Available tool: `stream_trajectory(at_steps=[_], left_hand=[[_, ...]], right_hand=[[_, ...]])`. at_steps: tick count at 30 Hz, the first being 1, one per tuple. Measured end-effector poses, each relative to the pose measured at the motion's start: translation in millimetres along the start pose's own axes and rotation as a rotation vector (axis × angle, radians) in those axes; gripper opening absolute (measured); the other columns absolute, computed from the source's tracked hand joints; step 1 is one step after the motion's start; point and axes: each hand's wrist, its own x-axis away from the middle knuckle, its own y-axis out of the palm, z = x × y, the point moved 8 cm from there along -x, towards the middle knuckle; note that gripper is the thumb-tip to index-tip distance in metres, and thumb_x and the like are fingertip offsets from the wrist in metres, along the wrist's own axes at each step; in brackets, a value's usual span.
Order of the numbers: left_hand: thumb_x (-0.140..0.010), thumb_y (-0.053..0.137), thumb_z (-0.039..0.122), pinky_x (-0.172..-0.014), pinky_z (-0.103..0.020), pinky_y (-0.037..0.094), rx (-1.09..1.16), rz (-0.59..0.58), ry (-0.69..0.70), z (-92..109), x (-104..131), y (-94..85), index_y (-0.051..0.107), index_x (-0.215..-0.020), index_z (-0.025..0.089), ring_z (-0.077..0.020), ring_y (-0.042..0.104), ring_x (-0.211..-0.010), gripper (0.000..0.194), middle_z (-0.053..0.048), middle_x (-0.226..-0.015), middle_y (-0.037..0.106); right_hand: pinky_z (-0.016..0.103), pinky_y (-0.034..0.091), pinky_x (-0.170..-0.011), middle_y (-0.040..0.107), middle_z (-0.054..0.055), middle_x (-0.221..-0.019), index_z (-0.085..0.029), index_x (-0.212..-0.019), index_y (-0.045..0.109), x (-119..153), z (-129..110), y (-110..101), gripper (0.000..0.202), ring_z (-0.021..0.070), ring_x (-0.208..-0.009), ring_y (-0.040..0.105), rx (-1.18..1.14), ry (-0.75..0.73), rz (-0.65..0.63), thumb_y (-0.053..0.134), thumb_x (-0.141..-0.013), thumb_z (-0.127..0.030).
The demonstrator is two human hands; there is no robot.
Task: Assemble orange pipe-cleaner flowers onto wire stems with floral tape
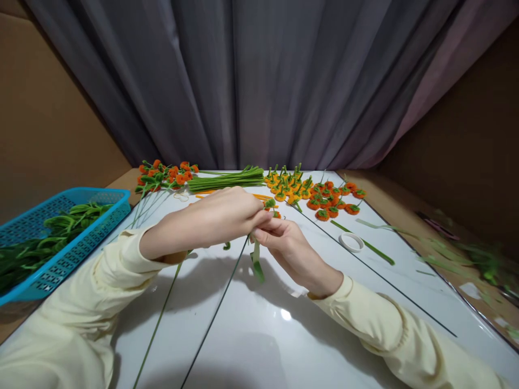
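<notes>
At the middle of the head view, my left hand (227, 216) and my right hand (290, 248) meet with fingertips pinched together above the table. A small orange fuzzy flower (276, 214) with a green top shows just beyond my left fingertips, which appear to pinch its stem. From my right thumb and finger hangs a strip of green floral tape (256, 263). The stem between the fingers is mostly hidden. Below my left hand shows a short green curl (226, 246).
A blue basket (121, 202) of green fuzzy leaves stands left. Along the back lie orange flowers (178, 175), green pipe-cleaner stems (227, 181), yellow flowers (287, 186) and darker orange flowers (332, 200). Right are a white tape ring (351, 242), a green strip (375, 251) and scraps.
</notes>
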Motion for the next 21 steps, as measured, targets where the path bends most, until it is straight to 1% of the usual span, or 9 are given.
stream_trajectory(at_steps=[3, 7, 10, 13, 16, 21], left_hand=[[-0.089, 0.037, 0.029, -0.047, -0.023, 0.022, 0.102, 0.048, 0.075, 0, 2, -1.7, 0.049, -0.061, 0.015, -0.0083, 0.037, -0.047, 0.034, 0.002, -0.054, 0.046], [-0.090, 0.037, 0.032, -0.045, -0.021, 0.023, 0.232, 0.081, 0.089, 0, 4, -3.8, 0.044, -0.059, 0.015, -0.0068, 0.037, -0.045, 0.036, 0.004, -0.051, 0.042], [-0.090, 0.039, 0.034, -0.046, -0.021, 0.023, 0.265, 0.148, 0.100, 2, 5, -7.7, 0.042, -0.056, 0.015, -0.0068, 0.036, -0.046, 0.038, 0.004, -0.050, 0.041], [-0.089, 0.040, 0.032, -0.046, -0.020, 0.023, 0.284, 0.203, 0.117, 3, 6, -9.3, 0.041, -0.055, 0.015, -0.0068, 0.035, -0.046, 0.038, 0.005, -0.049, 0.039], [-0.089, 0.040, 0.032, -0.046, -0.020, 0.023, 0.322, 0.211, 0.123, 2, 8, -8.1, 0.041, -0.055, 0.015, -0.0067, 0.036, -0.046, 0.038, 0.005, -0.047, 0.038], [-0.089, 0.041, 0.030, -0.047, -0.019, 0.025, 0.377, 0.186, 0.118, -1, 10, -6.1, 0.044, -0.057, 0.015, -0.0068, 0.041, -0.047, 0.035, 0.006, -0.047, 0.041]], right_hand=[[0.027, 0.038, -0.072, 0.061, 0.001, -0.077, -0.016, -0.081, 0.070, 0, 0, 2, 0.019, 0.0128, -0.074, 0.050, -0.026, -0.013, -0.027, 0.075, -0.070, -0.031], [0.027, 0.040, -0.073, 0.061, 0.000, -0.077, -0.017, -0.082, 0.068, 0, -3, 4, 0.020, 0.0129, -0.075, 0.052, -0.020, -0.066, -0.070, 0.075, -0.072, -0.033], [0.028, 0.041, -0.072, 0.061, 0.001, -0.077, -0.017, -0.081, 0.068, -1, -6, 2, 0.020, 0.0133, -0.074, 0.053, -0.001, -0.090, -0.061, 0.075, -0.071, -0.033], [0.028, 0.043, -0.072, 0.062, 0.001, -0.077, -0.017, -0.081, 0.068, -1, -9, 1, 0.018, 0.0130, -0.073, 0.055, 0.010, -0.098, -0.062, 0.075, -0.072, -0.031], [0.029, 0.044, -0.070, 0.062, 0.000, -0.073, -0.017, -0.079, 0.068, -1, -11, 2, 0.015, 0.0128, -0.069, 0.056, 0.022, -0.122, -0.096, 0.074, -0.073, -0.029], [0.028, 0.043, -0.067, 0.062, 0.000, -0.069, -0.015, -0.077, 0.068, 0, -13, 5, 0.016, 0.0125, -0.067, 0.055, 0.085, -0.131, -0.114, 0.071, -0.076, -0.031]])
